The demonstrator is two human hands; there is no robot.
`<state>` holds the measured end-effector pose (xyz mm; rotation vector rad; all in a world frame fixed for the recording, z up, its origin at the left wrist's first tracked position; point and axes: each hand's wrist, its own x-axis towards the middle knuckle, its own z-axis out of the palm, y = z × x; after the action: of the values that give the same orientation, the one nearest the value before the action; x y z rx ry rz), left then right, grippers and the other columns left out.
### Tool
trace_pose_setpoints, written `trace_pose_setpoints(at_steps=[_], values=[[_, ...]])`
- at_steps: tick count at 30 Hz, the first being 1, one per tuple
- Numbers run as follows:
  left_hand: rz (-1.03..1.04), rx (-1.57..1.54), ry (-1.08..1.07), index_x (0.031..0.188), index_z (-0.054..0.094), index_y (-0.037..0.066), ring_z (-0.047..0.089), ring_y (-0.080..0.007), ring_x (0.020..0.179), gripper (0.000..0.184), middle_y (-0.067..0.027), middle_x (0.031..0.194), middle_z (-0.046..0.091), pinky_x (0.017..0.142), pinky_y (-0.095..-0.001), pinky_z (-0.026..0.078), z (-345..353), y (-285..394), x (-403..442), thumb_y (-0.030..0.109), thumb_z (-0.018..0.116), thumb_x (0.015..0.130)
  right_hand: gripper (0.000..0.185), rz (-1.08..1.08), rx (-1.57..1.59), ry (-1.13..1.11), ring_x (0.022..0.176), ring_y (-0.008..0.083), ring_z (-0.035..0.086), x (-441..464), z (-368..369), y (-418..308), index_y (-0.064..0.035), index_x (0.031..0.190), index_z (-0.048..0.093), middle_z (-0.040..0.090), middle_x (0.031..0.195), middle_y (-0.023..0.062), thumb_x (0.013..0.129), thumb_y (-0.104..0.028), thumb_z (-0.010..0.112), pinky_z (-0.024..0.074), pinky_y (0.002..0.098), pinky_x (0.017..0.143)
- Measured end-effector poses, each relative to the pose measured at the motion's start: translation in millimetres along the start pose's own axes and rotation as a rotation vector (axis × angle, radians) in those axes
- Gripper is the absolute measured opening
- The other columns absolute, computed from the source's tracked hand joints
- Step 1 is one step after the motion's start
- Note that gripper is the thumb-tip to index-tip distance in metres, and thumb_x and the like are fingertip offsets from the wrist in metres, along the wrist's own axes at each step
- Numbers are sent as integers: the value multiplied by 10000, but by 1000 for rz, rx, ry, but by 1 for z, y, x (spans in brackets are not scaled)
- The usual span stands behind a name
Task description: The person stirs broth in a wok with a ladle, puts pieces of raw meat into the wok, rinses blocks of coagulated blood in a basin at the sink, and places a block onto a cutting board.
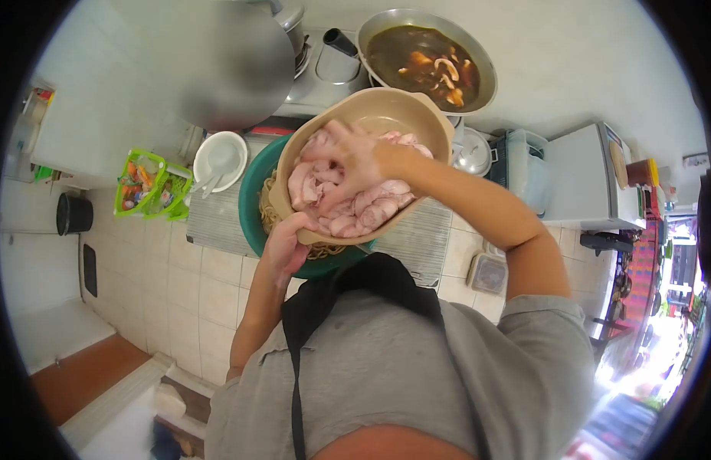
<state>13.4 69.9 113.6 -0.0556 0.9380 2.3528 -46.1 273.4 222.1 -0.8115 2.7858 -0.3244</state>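
My left hand (288, 244) grips the near left rim of a beige basin (386, 103), which is tilted over a green basin (252, 201). Raw pale pink meat (368, 212) lies in the beige basin. My right hand (354, 159) is inside it over the meat, blurred, with its fingers spread. Under the beige basin, light brown coiled pieces (270, 207) show in the green basin.
A large pan (486, 73) of dark liquid with orange pieces stands at the back on the stove. A white bowl (220, 161) with utensils and green baskets (151, 184) are at left. A lidded pot (472, 152) is at right. A dark round blur hangs at upper left.
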Motion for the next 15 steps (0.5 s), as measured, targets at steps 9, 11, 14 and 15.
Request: trace_pose_setpoints(at_steps=[9, 11, 14, 15], values=[[-78, 36, 42, 803, 560, 28, 615, -216, 742, 55, -75, 851, 567, 695, -380, 545, 8, -2, 6, 12, 537, 756, 788, -6, -46, -113, 1028, 418, 512, -7, 12, -17, -278, 1294, 524, 377, 1213, 164, 556, -375, 784, 469, 495, 858], [-44, 82, 34, 814, 562, 27, 615, -208, 738, 65, -64, 841, 564, 690, -369, 543, 17, 4, 5, 12, 536, 757, 759, -4, -26, -19, 1029, 413, 520, -7, 21, -16, -279, 1274, 542, 389, 1191, 162, 558, -352, 783, 471, 494, 855], [-88, 32, 36, 827, 562, 31, 619, -201, 773, 80, -57, 845, 562, 693, -358, 539, 10, -2, 8, 11, 534, 754, 613, -10, -22, 4, 1041, 382, 533, 2, 35, -16, -249, 1187, 605, 410, 1155, 159, 598, -279, 773, 477, 476, 851], [-92, 35, 35, 827, 562, 31, 619, -201, 773, 80, -57, 845, 562, 693, -358, 539, 6, -4, 10, 11, 534, 754, 513, 8, -7, 8, 1040, 357, 541, 4, 38, -15, -226, 1128, 631, 425, 1138, 152, 631, -250, 755, 479, 459, 848]])
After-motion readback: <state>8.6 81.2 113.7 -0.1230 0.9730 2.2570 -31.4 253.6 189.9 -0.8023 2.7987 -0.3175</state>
